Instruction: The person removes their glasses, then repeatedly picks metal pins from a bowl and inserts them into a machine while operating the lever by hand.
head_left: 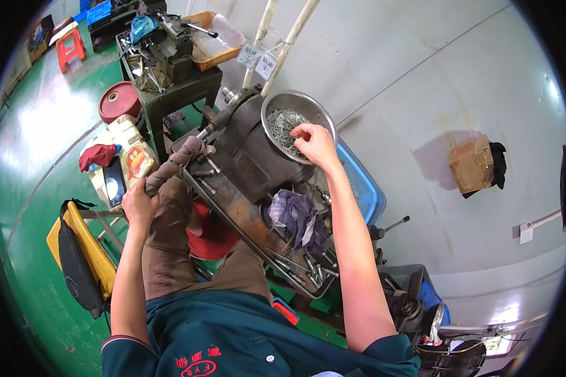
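My left hand (pixel 139 202) is closed around the end of a cloth-wrapped lever (pixel 173 164), which runs up to the machine's shaft. With fingers bent, my right hand (pixel 314 143) reaches into a round metal bowl (pixel 324 119). Many small grey metal pins (pixel 284 125) lie in that bowl, and my fingertips are at their surface. Whether a pin is between the fingers is too small to make out. The bowl rests tilted on top of the dark machine body (pixel 251 154).
A crumpled purple rag (pixel 299 217) and several metal tools (pixel 302 269) lie on the machine's tray. Behind the bowl is a blue plastic bin (pixel 368 188). On the left stand a yellow chair (pixel 85 245) with a black bag and a red drum (pixel 121 102).
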Tool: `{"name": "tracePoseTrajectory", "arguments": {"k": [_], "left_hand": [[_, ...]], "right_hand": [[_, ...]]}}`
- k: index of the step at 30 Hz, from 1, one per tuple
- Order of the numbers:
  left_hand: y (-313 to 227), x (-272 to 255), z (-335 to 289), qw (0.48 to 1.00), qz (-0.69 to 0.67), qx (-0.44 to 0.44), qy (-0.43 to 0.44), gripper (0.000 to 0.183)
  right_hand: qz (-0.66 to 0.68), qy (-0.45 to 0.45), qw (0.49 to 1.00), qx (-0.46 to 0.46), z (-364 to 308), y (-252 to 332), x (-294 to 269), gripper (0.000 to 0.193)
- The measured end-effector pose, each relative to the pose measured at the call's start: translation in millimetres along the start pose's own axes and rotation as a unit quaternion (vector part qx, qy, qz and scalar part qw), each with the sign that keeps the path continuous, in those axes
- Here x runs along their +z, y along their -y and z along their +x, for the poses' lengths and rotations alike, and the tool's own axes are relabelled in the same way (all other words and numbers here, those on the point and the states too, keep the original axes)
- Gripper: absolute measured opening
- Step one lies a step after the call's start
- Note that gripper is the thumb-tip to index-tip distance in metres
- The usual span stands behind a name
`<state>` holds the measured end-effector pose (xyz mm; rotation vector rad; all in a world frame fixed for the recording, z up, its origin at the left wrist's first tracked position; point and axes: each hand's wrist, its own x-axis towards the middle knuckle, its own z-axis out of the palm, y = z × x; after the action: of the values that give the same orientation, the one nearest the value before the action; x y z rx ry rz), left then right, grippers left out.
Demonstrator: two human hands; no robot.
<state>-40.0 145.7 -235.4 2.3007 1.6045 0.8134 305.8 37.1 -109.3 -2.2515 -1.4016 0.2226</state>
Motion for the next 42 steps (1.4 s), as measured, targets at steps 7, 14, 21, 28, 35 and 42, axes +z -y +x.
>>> {"name": "tracePoseTrajectory", "arguments": {"k": [7, 14, 21, 28, 35, 42], "left_hand": [[-4.2, -3.2, 0.3, 1.000, -0.001, 0.001, -0.007, 0.021], [-0.3, -0.9, -0.3, 1.000, 0.000, -0.005, 0.004, 0.021], [-1.0, -1.0, 0.0, 1.000, 0.002, 0.000, -0.002, 0.020], [-1.2, -3.2, 0.2, 0.999, -0.007, -0.020, 0.036, 0.029], [-0.6, -2.6, -0.3, 0.999, -0.001, -0.014, 0.037, 0.028], [-0.1, -1.1, -0.3, 1.000, -0.006, 0.000, 0.016, 0.024]], "right_hand": [[0.023, -0.004, 1.000, 0.010, 0.4, -8.7, 1.7, 0.020], [0.034, 0.002, 0.999, 0.008, 2.8, -12.3, 6.0, 0.016], [0.031, -0.004, 1.000, -0.002, 3.3, -11.0, 6.3, 0.013], [0.037, 0.000, 0.999, 0.006, 2.9, -9.9, 5.1, 0.014], [0.029, 0.000, 1.000, 0.010, 2.5, -9.6, 5.3, 0.014], [0.023, -0.001, 1.000, 0.011, 2.7, -7.9, 3.2, 0.014]]}}
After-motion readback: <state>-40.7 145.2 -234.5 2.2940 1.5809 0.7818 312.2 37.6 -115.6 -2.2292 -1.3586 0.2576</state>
